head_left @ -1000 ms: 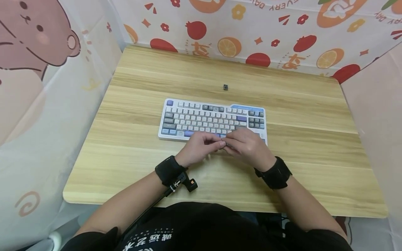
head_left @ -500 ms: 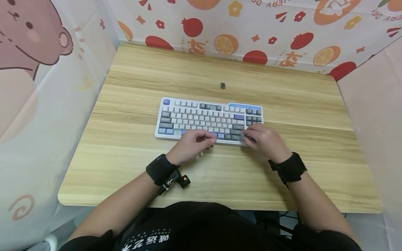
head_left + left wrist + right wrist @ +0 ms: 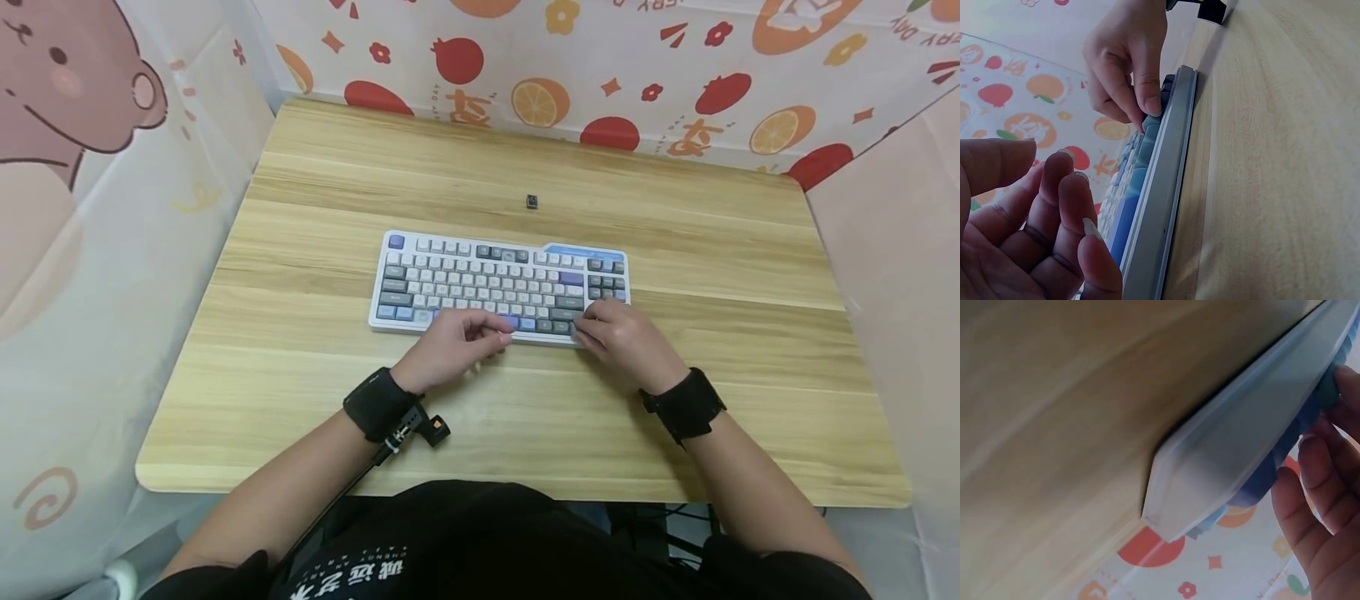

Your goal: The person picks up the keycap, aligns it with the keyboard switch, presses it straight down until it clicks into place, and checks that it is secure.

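Note:
A white keyboard [image 3: 480, 287] with white, grey, blue and purple keys lies flat on the wooden table. At the right end of its front row, my right hand [image 3: 622, 337] pinches a grey-green keycap [image 3: 1327, 392] between thumb and fingers. That keycap sits in line with its neighbours, low against the keyboard. My left hand [image 3: 453, 346] hovers at the front edge, below the space bar area. Its fingers are loosely bent, and the left wrist view shows nothing between them.
A small dark block [image 3: 532, 202] lies behind the keyboard on the table [image 3: 315, 392]. A fruit-patterned cloth [image 3: 600, 75] hangs along the back edge, with other cloth at both sides. Black bands with cameras [image 3: 433, 429] sit on the wrists.
The hands were together at the keyboard's front a second ago. My right hand has moved right to the end of the front row; my left has drawn slightly left.

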`<state>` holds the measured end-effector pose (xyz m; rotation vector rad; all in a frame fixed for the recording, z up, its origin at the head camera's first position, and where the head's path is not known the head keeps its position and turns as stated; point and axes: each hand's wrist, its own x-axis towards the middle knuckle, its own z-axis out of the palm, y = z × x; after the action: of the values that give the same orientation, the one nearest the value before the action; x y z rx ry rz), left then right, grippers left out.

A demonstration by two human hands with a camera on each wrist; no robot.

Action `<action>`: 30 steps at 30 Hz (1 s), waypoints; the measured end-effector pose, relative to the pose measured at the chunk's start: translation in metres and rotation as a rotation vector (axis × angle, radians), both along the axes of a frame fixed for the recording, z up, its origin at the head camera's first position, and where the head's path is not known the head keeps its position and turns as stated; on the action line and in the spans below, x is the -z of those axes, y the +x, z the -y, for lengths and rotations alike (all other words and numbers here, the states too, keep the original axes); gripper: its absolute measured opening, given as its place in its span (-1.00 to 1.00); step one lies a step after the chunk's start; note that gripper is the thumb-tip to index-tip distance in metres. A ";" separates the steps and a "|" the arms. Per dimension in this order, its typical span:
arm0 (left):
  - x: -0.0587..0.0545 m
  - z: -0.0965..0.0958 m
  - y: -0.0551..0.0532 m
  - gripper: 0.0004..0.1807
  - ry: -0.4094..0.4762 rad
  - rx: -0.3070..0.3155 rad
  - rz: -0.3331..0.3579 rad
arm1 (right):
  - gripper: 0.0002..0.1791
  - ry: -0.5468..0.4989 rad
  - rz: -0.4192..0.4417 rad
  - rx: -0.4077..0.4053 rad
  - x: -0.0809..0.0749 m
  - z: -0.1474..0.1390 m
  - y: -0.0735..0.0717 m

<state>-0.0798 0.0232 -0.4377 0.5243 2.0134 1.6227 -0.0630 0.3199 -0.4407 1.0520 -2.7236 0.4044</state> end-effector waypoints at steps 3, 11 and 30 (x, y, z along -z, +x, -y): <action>0.001 0.000 -0.001 -0.75 0.004 0.010 -0.006 | -0.79 0.041 -0.024 0.002 -0.001 -0.001 0.000; -0.002 0.001 -0.004 -0.73 -0.025 0.050 -0.048 | -0.77 0.137 -0.107 -0.026 -0.001 -0.002 -0.003; -0.005 -0.001 -0.006 -0.75 -0.213 0.078 -0.239 | -0.61 0.301 0.032 0.123 -0.011 0.018 0.016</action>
<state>-0.0857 0.0245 -0.4326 0.7353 2.2751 1.3316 -0.0468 0.3016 -0.4295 0.9411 -2.9215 -0.0104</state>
